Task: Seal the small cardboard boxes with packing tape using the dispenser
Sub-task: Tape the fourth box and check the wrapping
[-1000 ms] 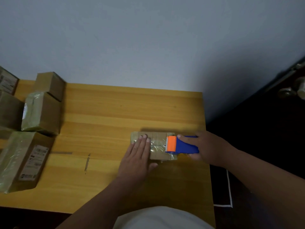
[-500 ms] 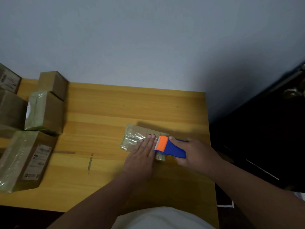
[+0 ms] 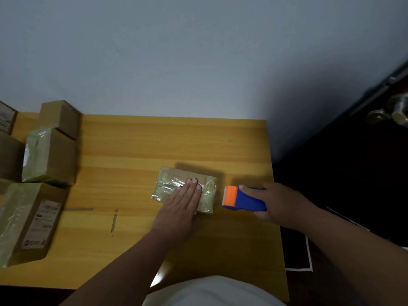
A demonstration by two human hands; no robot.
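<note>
A small flat cardboard box (image 3: 174, 184), covered in shiny clear tape, lies right of centre on the wooden table (image 3: 136, 146). My left hand (image 3: 183, 204) presses flat on its top with straight fingers. To the right of the box, a short gap away, my right hand (image 3: 278, 204) grips the blue handle of the tape dispenser (image 3: 242, 198). Its orange head points at the box's right end. No tape strip is visible between dispenser and box.
Several taped and labelled cardboard boxes (image 3: 46, 155) are stacked along the table's left side. A short piece of tape (image 3: 114, 221) is stuck to the tabletop left of my arm. The table's right edge (image 3: 276, 206) lies under my right hand; a dark door with a knob (image 3: 395, 111) stands beyond.
The dispenser ran along the box top toward my left hand, then pulled back right, off the box's end. My left hand stayed pressed on the box.
</note>
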